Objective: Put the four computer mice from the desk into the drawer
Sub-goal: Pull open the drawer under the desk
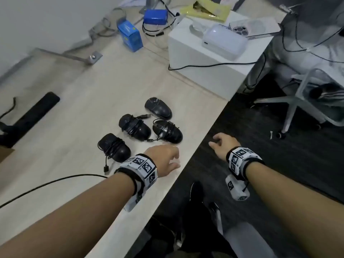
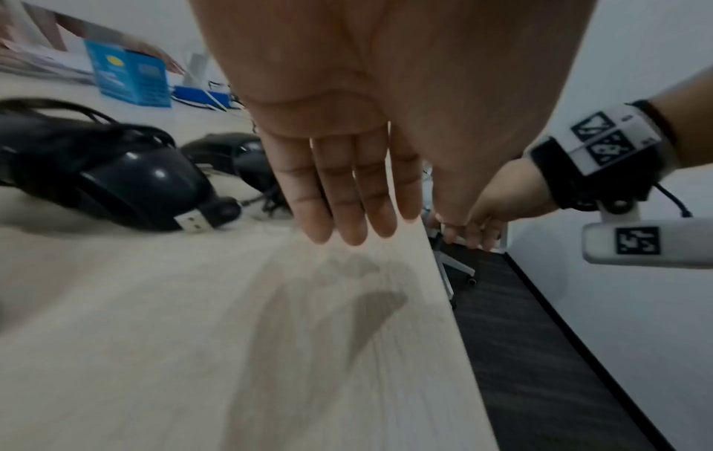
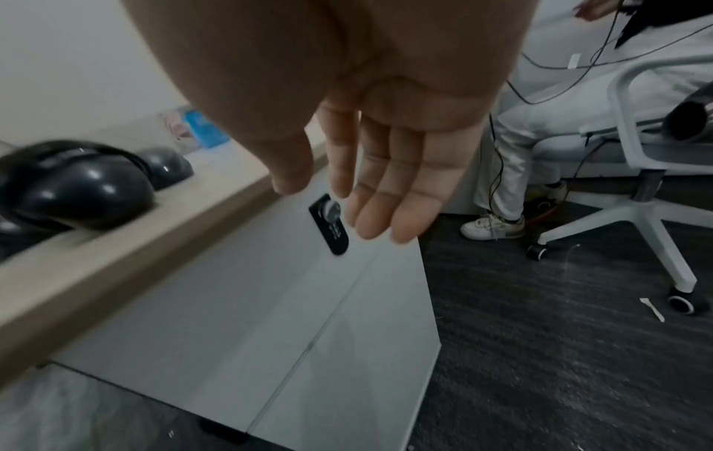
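Several black wired mice lie grouped on the light wooden desk (image 1: 74, 112): one nearest me (image 1: 114, 147), two side by side (image 1: 135, 127) (image 1: 167, 131), and one farther back (image 1: 158, 108). Most have their cables wound round them. My left hand (image 1: 163, 160) hovers open over the desk edge, just right of the nearest mouse (image 2: 116, 183), fingers straight and holding nothing. My right hand (image 1: 221, 144) hangs open past the desk edge, above the grey drawer fronts (image 3: 270, 305) that carry a black lock (image 3: 330, 224). The drawers look closed.
A white box (image 1: 204, 58) with a small white device stands at the back right of the desk. Blue boxes (image 1: 130, 35) and cables lie behind. A black bar (image 1: 35, 114) lies at the left. A white office chair (image 1: 307, 101) with a seated person stands on dark carpet to the right.
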